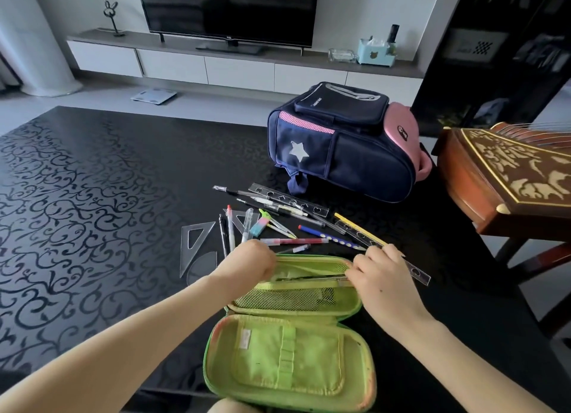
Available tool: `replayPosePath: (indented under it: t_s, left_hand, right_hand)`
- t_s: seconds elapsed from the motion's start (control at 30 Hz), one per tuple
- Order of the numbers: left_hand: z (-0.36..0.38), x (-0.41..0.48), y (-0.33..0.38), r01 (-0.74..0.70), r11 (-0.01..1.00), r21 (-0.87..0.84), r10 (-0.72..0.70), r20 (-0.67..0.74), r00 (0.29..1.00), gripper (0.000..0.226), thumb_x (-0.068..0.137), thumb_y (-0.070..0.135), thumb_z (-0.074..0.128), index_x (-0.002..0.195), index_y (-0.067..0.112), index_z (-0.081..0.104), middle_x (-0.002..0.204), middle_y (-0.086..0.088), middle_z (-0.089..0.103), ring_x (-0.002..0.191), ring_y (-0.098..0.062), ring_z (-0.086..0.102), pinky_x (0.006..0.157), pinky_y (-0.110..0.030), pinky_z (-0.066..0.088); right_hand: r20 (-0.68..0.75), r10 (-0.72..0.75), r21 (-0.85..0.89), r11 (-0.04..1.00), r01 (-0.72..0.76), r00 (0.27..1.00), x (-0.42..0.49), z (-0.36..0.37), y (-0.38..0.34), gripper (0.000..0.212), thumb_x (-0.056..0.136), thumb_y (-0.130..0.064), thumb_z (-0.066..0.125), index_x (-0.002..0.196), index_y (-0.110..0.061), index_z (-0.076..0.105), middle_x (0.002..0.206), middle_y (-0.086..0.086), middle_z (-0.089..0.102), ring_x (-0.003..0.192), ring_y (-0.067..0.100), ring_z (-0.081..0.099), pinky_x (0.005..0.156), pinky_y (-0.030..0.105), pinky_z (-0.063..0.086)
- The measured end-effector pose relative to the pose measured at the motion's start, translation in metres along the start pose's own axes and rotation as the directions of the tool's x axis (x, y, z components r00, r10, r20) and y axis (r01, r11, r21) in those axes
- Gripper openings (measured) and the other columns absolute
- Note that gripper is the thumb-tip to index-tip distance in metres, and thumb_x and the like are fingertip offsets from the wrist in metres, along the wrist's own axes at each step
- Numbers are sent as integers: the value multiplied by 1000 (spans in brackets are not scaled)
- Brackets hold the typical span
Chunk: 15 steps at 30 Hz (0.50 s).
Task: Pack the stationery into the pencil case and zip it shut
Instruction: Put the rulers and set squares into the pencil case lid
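A green pencil case [290,360] lies open on a black patterned table [92,196], its near end jutting past the front edge. The left hand [251,258] curls over the far half's left rim, fingertips hidden. The right hand [383,276] pinches a dark pen [309,278] lying inside that half, partly covering a clear ruler [417,273]. Loose pens [293,241] and a set square [194,242] crowd just beyond, a backpack [340,146] behind them, with patterned tabletop spreading wide to the left

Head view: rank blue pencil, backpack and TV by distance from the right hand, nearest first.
1. Blue pencil: on the table, just beyond the right hand.
2. Backpack: further back on the table.
3. TV: against the far wall.
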State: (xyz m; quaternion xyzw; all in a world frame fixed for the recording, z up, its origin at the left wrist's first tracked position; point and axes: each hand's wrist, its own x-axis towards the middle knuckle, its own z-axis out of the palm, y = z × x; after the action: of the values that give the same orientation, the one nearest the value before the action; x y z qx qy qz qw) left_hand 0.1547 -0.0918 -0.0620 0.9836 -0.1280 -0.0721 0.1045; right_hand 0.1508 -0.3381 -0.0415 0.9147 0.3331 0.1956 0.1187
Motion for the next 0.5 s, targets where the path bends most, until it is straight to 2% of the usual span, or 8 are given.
replayPosePath:
  t_s: [0.07, 0.13, 0.17, 0.27, 0.33, 0.4, 0.43, 0.5]
  left_hand:
    - [-4, -1, -1, 32, 995, -96, -39, -68, 997, 19, 78, -2, 45, 64, 11, 50, 71, -9, 51, 64, -23, 43, 72, -24, 44]
    - [-4, -5, -4, 31, 989, -147, -48, -117, 992, 19, 80, -2, 48, 65, 5, 56, 73, -11, 58, 68, -24, 52, 75, -11, 33]
    - [-4, -8, -4, 4, 989, -150, -26, -143, 989, 16, 82, 0, 51, 68, 3, 60, 75, -10, 60, 70, -23, 54, 76, -9, 31]
    - [-3, -11, -8, -95, 984, -150, 72, -151, 986, 11, 79, 0, 57, 74, 4, 66, 78, -5, 58, 73, -20, 55, 76, -23, 44]
    - [-6, -11, -13, -132, 984, -121, 116, -136, 984, 12, 79, -1, 57, 77, 6, 67, 83, -5, 59, 77, -21, 55, 75, -31, 48]
    - [-5, -13, -17, -145, 986, -79, 136, -109, 985, 14, 83, 3, 55, 84, 10, 67, 90, -3, 59, 85, -21, 55, 78, -34, 49]
    - [-5, -13, -17, -148, 987, -56, 142, -97, 985, 14, 86, 8, 54, 91, 12, 67, 95, -3, 59, 91, -20, 54, 83, -33, 47]
    - [-2, -15, -19, -142, 989, -45, 139, -74, 988, 21, 92, 20, 49, 108, 16, 63, 107, -1, 58, 103, -16, 50, 92, -26, 41]
  right_hand:
    - [59, -21, -1, 1000, 21, 998, 8, -3, -14, 27, 51, 3, 78, 49, -14, 58, 52, -2, 50, 57, 22, 45, 62, 33, 35]
    - [93, -47, 31, 999, 44, 995, 20, -9, -32, 32, 45, 0, 84, 44, -12, 54, 47, -1, 47, 53, 21, 43, 59, 30, 38]
    - [89, -74, 57, 996, 69, 993, 27, -11, -41, 32, 45, -1, 84, 42, -13, 54, 45, -1, 47, 51, 20, 43, 58, 29, 41]
    - [93, -169, 91, 983, 161, 981, 41, -10, -64, 25, 51, -8, 81, 42, -16, 60, 43, -4, 53, 51, 19, 48, 60, 27, 44]
    - [117, -219, 112, 972, 206, 969, 47, -7, -69, 18, 57, -12, 80, 48, -18, 65, 48, -4, 58, 58, 20, 52, 68, 31, 45]
    - [182, -222, 203, 962, 184, 958, 51, -7, -64, 10, 73, -15, 71, 64, -19, 71, 63, -2, 63, 71, 22, 50, 77, 37, 41]
    - [214, -207, 272, 951, 145, 955, 54, -7, -58, 15, 81, -18, 64, 70, -21, 72, 68, -3, 64, 73, 21, 46, 76, 36, 36]
    - [125, -84, 395, 918, 28, 989, 68, -9, -44, 28, 87, -19, 54, 62, -23, 68, 61, -6, 61, 64, 17, 39, 66, 31, 31]
